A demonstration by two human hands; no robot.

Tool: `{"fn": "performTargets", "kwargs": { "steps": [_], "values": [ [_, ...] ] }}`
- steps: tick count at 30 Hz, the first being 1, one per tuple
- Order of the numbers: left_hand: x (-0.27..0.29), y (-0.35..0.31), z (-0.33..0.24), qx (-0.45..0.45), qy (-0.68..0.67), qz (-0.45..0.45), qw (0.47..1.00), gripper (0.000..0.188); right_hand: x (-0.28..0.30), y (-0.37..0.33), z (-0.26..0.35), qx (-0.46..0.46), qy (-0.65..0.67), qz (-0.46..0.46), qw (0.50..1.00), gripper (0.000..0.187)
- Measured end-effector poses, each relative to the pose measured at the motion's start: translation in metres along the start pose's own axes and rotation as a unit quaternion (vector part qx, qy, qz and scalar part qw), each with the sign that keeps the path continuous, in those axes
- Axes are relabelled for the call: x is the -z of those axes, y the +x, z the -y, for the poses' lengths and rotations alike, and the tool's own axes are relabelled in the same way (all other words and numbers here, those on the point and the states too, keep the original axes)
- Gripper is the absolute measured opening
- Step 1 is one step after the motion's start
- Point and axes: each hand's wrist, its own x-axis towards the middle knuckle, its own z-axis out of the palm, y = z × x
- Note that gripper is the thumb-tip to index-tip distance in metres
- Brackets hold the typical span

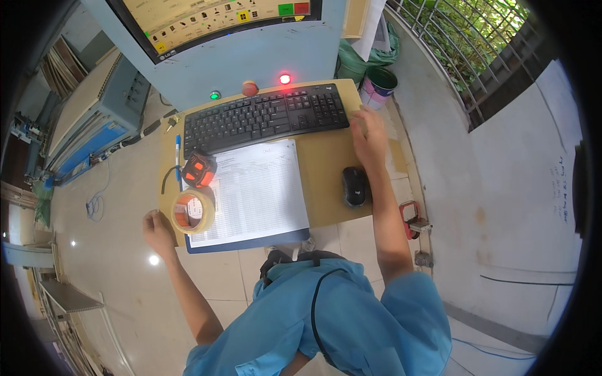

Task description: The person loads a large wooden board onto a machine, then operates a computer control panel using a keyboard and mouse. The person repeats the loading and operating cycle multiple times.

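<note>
nearest is the blue shirt (351, 313); beyond, the tan board (326, 188) bears the keyboard (266, 120), long axis left to right, right end farther off; the right hand (369, 138), fingers bent, is beside that end; the left hand (158, 232), curled, is at the board's left edge near the tape roll (208, 216); whether either grips, i cannot tell; bare board separates paper (257, 194) from mouse (355, 187).

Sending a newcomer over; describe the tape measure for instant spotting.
On the tan desk, below the black keyboard, lies a white sheet. At its upper left sits the tape measure: boxy, black and orange, unlike the round tape roll below.
</note>
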Motion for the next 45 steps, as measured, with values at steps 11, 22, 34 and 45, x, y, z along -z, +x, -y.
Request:
{"fn": "performTargets", "kwargs": {
  "steps": [11,22,34,45],
  "values": [
    [0.001,0.001,0.001,-0.016,0.015,-0.003,1.0,0.028,-0.011,0.044,0.018,0.156,-0.048,0.142,0.976,0.024],
    [0.001,-0.003,-0.006,-0.01,0.031,-0.007,0.999,0.029,-0.004,0.052,0.015,0.149,-0.04,0.104,0.982,0.023],
    [0.001,-0.002,-0.005,0.005,-0.041,0.013,0.999,0.021,0.027,0.011,0.024,0.052,-0.04,0.074,0.995,0.03],
    [0.011,-0.007,-0.013,-0.007,-0.005,0.036,0.999,0.026,0.048,-0.096,0.06,-0.248,0.162,-0.068,0.953,0.033]
  ]
}}
